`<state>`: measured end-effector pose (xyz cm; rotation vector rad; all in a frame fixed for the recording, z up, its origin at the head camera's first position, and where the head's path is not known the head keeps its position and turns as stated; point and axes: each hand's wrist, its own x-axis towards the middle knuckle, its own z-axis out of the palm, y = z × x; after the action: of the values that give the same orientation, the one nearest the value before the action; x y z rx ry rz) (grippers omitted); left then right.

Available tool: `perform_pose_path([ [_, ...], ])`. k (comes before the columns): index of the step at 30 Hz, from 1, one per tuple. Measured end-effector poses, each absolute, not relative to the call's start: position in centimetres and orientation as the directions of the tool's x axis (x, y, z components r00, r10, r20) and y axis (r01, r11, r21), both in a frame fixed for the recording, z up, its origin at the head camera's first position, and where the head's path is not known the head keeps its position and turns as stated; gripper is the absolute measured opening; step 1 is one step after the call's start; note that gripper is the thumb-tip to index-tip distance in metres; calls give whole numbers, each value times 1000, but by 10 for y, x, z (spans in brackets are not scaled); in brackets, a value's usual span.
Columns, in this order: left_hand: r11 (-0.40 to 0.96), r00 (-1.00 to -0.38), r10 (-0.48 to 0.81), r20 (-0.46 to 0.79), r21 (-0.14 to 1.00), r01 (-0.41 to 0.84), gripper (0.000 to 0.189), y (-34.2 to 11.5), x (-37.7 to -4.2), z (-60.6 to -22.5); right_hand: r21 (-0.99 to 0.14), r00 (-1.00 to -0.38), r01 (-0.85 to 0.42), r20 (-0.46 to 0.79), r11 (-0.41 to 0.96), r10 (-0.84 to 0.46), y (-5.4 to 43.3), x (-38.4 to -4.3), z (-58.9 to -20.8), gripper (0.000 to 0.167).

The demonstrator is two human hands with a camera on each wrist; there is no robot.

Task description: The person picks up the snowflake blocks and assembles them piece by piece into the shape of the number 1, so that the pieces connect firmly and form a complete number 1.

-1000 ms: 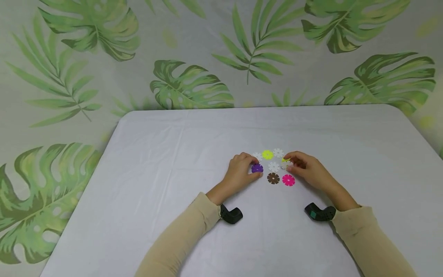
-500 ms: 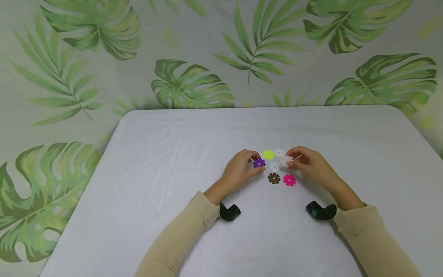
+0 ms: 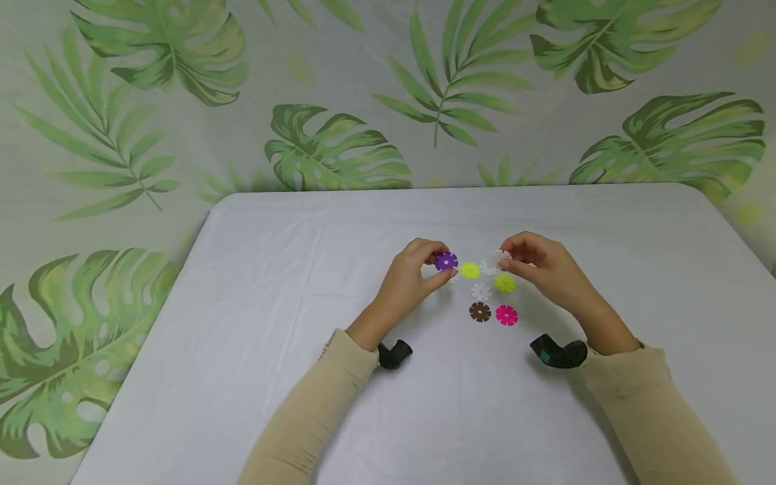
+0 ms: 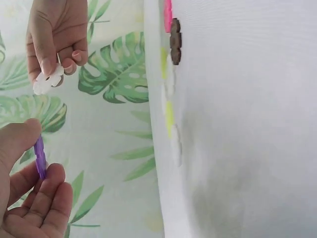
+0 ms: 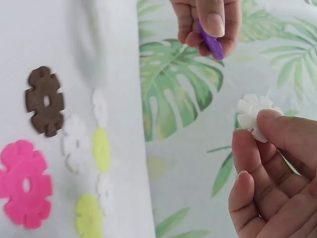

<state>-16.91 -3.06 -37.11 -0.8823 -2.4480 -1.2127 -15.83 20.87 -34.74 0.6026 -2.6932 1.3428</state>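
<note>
My left hand (image 3: 405,279) pinches a purple interlocking disc (image 3: 446,261) between thumb and fingers, raised above the white table. Edge-on in the left wrist view, the purple disc (image 4: 40,157) shows as a thin strip. Thumb and fingertips of my right hand (image 3: 542,266) grip a white interlocking disc (image 5: 252,111), also lifted. The two held discs are apart. Below them lie a yellow disc (image 3: 469,271), a second yellow disc (image 3: 505,283), a brown disc (image 3: 479,312), a pink disc (image 3: 506,315) and several white discs (image 3: 481,292), some partly hidden.
A white cloth covers the table (image 3: 291,269), whose far edge meets a leaf-patterned backdrop (image 3: 339,148). Dark wrist devices stick out at the left cuff (image 3: 395,354) and the right cuff (image 3: 559,352).
Both hands have risen and moved away from me, carrying the purple and white discs up off the table. The right-hand yellow disc, covered half a second ago, is now uncovered.
</note>
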Motion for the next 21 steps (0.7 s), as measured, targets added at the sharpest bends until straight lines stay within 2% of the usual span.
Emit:
perform_pose_path([
  [11,409,-724,350,594,598,689,28,-38,-172,-346,-765,-870,-488,388,421,-303,181,-155,-315,13],
  [15,402,-719,357,597,596,695,28,-39,-170,-343,-763,-843,-532,437,367,-314,169,-149,-303,11],
  [21,392,-713,383,587,596,701,31,-38,-168,-342,-774,-830,-550,461,314,-315,161,-151,-304,9],
])
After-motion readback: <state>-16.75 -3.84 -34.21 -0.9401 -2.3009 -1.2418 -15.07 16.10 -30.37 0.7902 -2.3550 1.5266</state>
